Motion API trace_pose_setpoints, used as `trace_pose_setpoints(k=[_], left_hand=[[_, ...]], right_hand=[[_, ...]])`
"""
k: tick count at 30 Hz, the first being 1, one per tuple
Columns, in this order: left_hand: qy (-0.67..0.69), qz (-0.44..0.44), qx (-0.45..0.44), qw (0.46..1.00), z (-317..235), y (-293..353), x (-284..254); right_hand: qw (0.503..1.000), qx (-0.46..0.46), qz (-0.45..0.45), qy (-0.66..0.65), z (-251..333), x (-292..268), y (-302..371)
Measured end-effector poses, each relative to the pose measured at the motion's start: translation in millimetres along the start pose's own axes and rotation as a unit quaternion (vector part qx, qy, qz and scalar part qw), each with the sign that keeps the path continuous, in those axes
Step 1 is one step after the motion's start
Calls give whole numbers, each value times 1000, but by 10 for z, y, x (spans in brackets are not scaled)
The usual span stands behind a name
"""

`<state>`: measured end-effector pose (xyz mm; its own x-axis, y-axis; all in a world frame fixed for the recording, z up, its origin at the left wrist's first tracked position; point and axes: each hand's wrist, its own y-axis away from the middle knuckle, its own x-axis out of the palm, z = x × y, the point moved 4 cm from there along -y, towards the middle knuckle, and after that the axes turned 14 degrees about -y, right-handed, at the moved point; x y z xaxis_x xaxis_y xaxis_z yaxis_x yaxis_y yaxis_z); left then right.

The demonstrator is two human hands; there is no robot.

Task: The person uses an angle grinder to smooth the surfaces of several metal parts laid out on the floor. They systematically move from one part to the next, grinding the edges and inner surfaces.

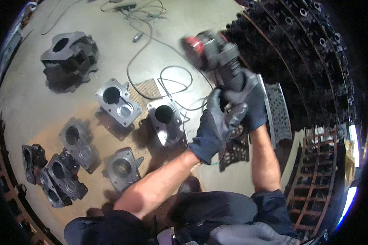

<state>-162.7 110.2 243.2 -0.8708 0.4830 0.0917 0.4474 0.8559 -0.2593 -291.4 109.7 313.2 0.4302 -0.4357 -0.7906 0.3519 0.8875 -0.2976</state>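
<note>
Both my hands wear dark gloves with grey-black palms. My right hand (249,98) is closed around the grip of a black and red handheld power tool (216,53), which is raised and blurred by motion, so its exact kind is unclear. My left hand (216,128) is just below and left of it, fingers apart, close to my right wrist. Machined grey metal castings with round bores lie to the left: one casting (166,120) is nearest my left hand, another casting (117,102) sits beyond it, and a third (122,167) is beside my left forearm.
Several more castings (65,175) are grouped at the left on brown cardboard (49,134). A large dark casting (69,61) stands on the floor behind. A thin cable (147,45) loops across the floor. Stacked dark parts (298,61) and a perforated metal step (279,114) flank the right.
</note>
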Motion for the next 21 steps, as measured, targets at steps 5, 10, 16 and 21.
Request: trace_pose_setpoints(k=[5, 10, 16, 21], left_hand=[[129, -59, -142, 980, 66, -142, -332], [299, -38, -207, 931, 448, 43, -514], [341, 129, -129, 922, 208, -97, -519], [282, 192, -110, 934, -90, -221, -570]], right_hand=[[966, -226, -119, 38, 314, 508, 303], [980, -189, -21, -57, 456, 414, 539], [829, 123, 199, -508, -1097, 359, 1028], [611, 192, 309, -703, -552, 489, 1136]])
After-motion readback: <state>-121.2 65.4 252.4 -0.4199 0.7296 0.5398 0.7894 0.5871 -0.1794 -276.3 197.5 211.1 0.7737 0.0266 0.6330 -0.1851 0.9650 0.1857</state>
